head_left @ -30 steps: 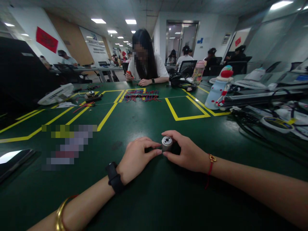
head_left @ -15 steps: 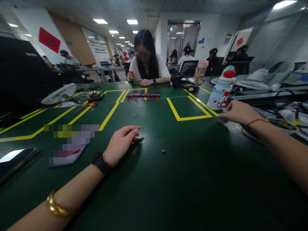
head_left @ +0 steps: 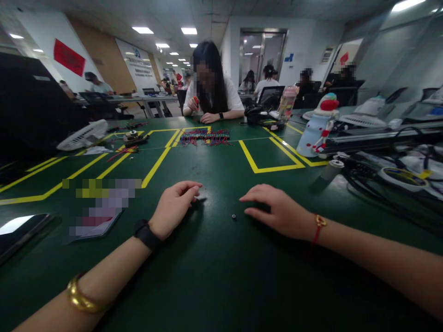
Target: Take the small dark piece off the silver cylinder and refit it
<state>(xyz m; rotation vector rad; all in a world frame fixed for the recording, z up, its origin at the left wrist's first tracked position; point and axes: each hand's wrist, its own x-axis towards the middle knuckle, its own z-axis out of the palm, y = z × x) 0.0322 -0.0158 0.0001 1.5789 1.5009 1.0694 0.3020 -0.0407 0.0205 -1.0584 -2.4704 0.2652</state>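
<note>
I see the metal cylinder [head_left: 332,170], now let go, sitting beyond and well right of the small ring [head_left: 234,216]. The right hand [head_left: 278,211] is back just right of that ring; the left hand [head_left: 173,210] has pulled away to its left.

Dim foreground, seemingly soft edges

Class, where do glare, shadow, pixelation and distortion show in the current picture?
Head view: soft glare on the green table between the left hand and right hand; head view: a soft, dark shadow beside the left hand; head view: blocky pixelation over much of the flat item at left; head view: apparent wide-angle distortion, the white pillar leaning.
</note>
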